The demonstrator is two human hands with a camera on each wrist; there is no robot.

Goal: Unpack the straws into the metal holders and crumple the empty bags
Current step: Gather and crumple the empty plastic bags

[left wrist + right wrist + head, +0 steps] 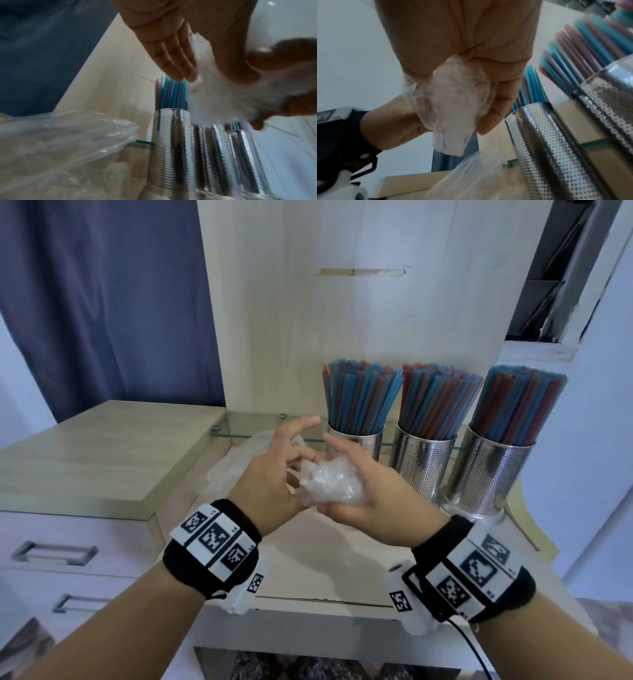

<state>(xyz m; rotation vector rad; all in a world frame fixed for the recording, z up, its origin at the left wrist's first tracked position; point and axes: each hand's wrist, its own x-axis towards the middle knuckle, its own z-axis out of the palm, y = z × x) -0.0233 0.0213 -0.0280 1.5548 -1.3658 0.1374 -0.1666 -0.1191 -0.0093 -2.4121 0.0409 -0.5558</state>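
Note:
Three perforated metal holders [424, 460] stand in a row at the back right, each packed with blue and red straws [438, 402]. In front of them I hold a crumpled clear bag [329, 484] between both hands above the table. My right hand [359, 484] cups it, fingers curled round the wad [453, 108]. My left hand [301, 446] presses against the bag's left side with its fingers fairly straight [164, 56] and the index finger raised. A second clear bag [233, 463] lies loosely bunched on the table behind my left hand.
A glass shelf [246, 422] runs along the back panel behind the holders. A raised wooden counter [102, 450] sits to the left, with drawers and metal handles [54, 553] below it. A blue curtain [102, 302] hangs at far left.

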